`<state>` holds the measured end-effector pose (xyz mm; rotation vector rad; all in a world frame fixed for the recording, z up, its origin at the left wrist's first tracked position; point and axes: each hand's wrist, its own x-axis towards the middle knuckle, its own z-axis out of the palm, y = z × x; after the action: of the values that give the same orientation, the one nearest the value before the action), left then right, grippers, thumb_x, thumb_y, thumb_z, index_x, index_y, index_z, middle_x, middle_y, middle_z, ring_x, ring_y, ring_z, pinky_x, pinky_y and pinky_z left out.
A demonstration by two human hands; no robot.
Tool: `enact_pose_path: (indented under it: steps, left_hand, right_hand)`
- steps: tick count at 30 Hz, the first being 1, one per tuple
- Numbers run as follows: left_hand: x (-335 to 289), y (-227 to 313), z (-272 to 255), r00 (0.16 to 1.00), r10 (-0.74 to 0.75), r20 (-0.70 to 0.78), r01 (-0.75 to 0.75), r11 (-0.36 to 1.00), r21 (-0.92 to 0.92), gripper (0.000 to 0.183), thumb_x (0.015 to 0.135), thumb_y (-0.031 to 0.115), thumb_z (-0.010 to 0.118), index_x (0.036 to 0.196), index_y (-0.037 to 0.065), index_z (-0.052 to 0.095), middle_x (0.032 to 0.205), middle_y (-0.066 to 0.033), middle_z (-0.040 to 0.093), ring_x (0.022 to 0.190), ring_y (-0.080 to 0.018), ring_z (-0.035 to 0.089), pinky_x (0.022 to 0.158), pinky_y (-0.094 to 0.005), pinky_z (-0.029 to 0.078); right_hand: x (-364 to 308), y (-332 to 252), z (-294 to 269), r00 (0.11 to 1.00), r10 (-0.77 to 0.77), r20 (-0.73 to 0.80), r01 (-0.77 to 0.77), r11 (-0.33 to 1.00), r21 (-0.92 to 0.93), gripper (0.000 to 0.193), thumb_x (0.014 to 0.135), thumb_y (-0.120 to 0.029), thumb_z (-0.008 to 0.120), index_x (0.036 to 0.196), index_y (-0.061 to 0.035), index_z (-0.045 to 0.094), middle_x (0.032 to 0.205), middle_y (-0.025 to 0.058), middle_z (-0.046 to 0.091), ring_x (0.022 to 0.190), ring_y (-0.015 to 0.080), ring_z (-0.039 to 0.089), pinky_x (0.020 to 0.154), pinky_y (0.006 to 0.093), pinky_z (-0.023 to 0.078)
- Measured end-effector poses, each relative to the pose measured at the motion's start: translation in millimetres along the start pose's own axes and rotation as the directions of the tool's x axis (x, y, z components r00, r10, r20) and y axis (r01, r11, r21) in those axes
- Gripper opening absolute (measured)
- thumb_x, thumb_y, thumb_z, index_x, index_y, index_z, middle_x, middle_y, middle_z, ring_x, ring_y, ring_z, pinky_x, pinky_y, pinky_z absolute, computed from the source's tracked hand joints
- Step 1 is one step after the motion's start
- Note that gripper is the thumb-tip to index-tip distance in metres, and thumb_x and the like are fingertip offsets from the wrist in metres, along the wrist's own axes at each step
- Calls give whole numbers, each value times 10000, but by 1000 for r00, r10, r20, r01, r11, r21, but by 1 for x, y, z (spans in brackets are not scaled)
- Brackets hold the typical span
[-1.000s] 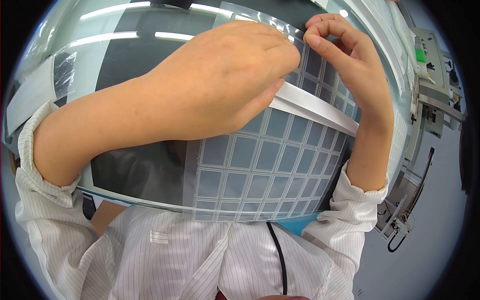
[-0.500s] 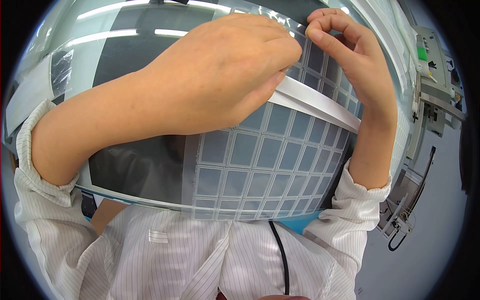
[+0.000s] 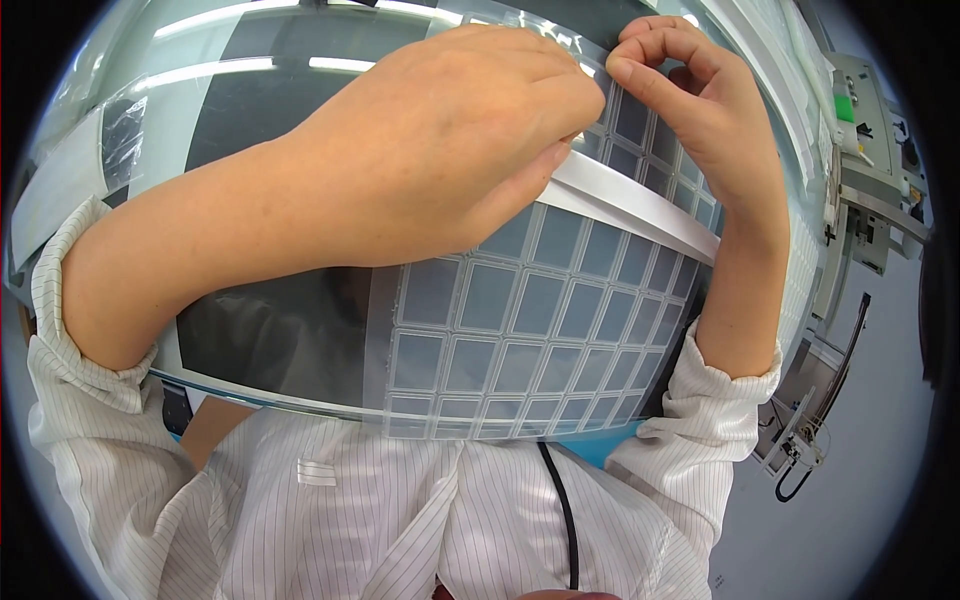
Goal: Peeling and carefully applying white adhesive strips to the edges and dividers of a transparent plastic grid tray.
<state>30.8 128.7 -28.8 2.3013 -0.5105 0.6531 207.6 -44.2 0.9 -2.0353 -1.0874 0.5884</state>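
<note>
A clear sheet with rows of grey rectangular windows [image 3: 467, 365] lies on the glass-topped table, its near edge reaching the table's front edge. Across it runs a white strip [image 3: 640, 213], whose left end passes beneath my left hand [image 3: 480, 135]. That hand is closed, thumb side down by the strip, and hides whatever is between its fingers. Just to its right, over the far part of the windowed sheet, my right hand [image 3: 705, 110] pinches thumb and forefinger together. Anything held in that pinch is too small to make out.
Under the sheet spreads a dark panel [image 3: 270, 335]. At the left lie a white sheet [image 3: 62, 190] and a crinkled clear bag [image 3: 122, 140]. A pale raised edge [image 3: 765, 85] borders the right side, with metal machinery [image 3: 865, 215] beyond it.
My right hand has shifted slightly left, bringing its pinched fingertips closer to my left hand. The left hand and the windowed sheet stay almost where they were.
</note>
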Motion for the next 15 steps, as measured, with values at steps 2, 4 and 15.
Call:
enact_pose_path:
  steps: [2, 4, 15]
  left_hand:
    - [-1, -1, 0, 1000, -5, 2, 5, 1000, 2, 97, 832, 21, 642, 822, -1, 547, 815, -152, 595, 832, -336, 616, 765, -446, 488]
    - [-2, -2, 1, 1000, -12, 6, 12, 1000, 2, 96, 832, 22, 642, 822, 0, 548, 816, -153, 595, 834, -337, 617, 766, -446, 489]
    - [-6, -6, 3, 1000, 16, -23, -15, 999, 32, 82, 853, 41, 641, 840, -1, 571, 829, -161, 613, 846, -341, 631, 784, -444, 494]
  right_hand:
    - [1, 0, 1, 1000, -9, -3, 9, 999, 37, 158, 881, -159, 761, 920, -18, 702, 1107, 14, 616, 929, 91, 568, 796, 225, 447]
    - [-1, -6, 3, 1000, -19, -16, 18, 999, -51, 160, 879, -163, 762, 905, -17, 702, 1089, 8, 619, 905, 81, 559, 765, 219, 434]
    - [-3, -4, 8, 997, -58, -46, 60, 998, 23, 149, 928, -160, 710, 933, -12, 712, 1139, 23, 623, 962, 77, 550, 805, 220, 409]
